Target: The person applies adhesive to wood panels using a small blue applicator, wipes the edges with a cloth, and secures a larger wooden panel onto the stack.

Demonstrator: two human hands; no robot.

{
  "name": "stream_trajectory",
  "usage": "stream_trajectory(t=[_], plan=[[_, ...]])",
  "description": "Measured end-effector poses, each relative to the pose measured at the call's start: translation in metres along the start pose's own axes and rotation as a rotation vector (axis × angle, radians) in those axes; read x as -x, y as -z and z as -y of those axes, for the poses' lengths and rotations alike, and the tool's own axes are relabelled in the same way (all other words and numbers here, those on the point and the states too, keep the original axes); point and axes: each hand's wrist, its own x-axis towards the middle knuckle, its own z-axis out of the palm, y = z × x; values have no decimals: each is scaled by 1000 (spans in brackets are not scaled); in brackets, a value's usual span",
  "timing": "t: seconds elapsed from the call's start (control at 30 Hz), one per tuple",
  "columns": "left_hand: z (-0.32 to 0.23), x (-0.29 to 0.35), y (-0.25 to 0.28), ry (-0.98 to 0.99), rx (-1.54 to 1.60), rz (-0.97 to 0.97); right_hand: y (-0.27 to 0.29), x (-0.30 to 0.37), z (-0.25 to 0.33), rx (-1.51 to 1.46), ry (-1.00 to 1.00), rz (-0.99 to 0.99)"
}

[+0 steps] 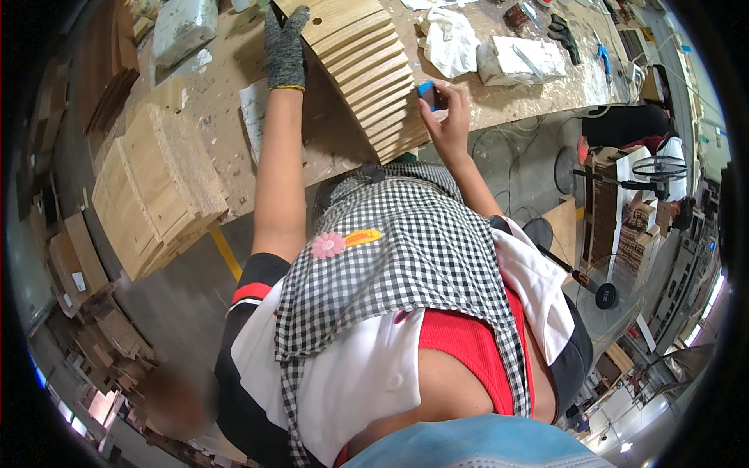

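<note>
A row of curved, light wooden boards (374,70) lies stacked like steps on the workbench, reaching from the far edge of the view down to my apron. The farthest board has a small dark hole. My left hand (285,51), in a grey knit glove, grips the stack's far left edge, with the thumb over the wood. Bare, my right hand (449,121) pinches a small blue and dark block (426,91) between thumb and fingers at the stack's right edge. The block's underside is hidden, so I cannot tell whether it touches the wood.
The bench (499,105) also bears a white-wrapped block (521,61), a crumpled white cloth (450,43), a dark glove (563,39) and an open can (520,15). More cut wooden pieces (160,187) are stacked at the left edge. A fan (659,168) stands right.
</note>
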Motion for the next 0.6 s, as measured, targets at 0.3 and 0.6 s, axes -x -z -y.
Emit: stream_trajectory(t=[0.3, 0.6], plan=[[8, -5, 12, -15, -85, 71, 1, -1, -5, -108, -170, 58], [5, 4, -1, 29, -2, -6, 2, 3, -18, -88, -222, 23]])
